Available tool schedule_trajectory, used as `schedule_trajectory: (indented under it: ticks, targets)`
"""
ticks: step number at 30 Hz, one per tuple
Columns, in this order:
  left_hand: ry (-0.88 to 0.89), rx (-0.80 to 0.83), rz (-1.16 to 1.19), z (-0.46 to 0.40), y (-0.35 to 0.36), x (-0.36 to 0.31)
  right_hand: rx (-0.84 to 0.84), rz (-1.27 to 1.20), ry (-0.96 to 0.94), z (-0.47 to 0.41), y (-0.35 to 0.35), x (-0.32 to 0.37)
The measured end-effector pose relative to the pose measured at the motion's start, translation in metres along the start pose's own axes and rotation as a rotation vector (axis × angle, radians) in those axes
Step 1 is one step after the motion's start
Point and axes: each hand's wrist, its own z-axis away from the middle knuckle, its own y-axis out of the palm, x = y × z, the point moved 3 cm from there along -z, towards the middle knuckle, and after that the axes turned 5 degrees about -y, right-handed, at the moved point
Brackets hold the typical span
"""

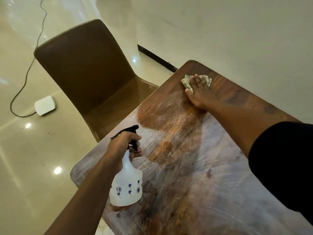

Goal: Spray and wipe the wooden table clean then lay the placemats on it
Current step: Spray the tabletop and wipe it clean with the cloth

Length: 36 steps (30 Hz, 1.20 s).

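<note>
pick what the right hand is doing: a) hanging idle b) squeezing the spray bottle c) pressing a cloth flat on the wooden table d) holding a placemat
c: the right hand lies with straight fingers on the checked beige cloth near the brown wooden table's far corner.

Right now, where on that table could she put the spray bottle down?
Bare wood lies across the middle of the wooden table, between the spray bottle in the left hand and the right forearm, though it looks wet. The far corner is taken: the right hand presses the cloth there.
</note>
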Motion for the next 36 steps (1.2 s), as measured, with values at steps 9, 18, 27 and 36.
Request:
schedule_trajectory:
  ticks: [9, 18, 27, 36]
  targets:
    - [0.016, -0.058, -0.005, 0.015, -0.016, 0.004, -0.029, 0.135, -0.265, 0.046, 0.053, 0.135]
    - [0.035, -0.072, 0.021, 0.046, -0.013, 0.038, 0.076, 0.310, -0.679, 0.094, 0.087, 0.186]
    - [0.119, -0.112, 0.044, 0.075, -0.010, 0.089, -0.024, 0.071, -0.136, 0.108, 0.043, 0.060]
    - [0.129, -0.132, 0.157, 0.110, -0.027, 0.110, 0.024, 0.104, -0.310, 0.131, 0.078, 0.143]
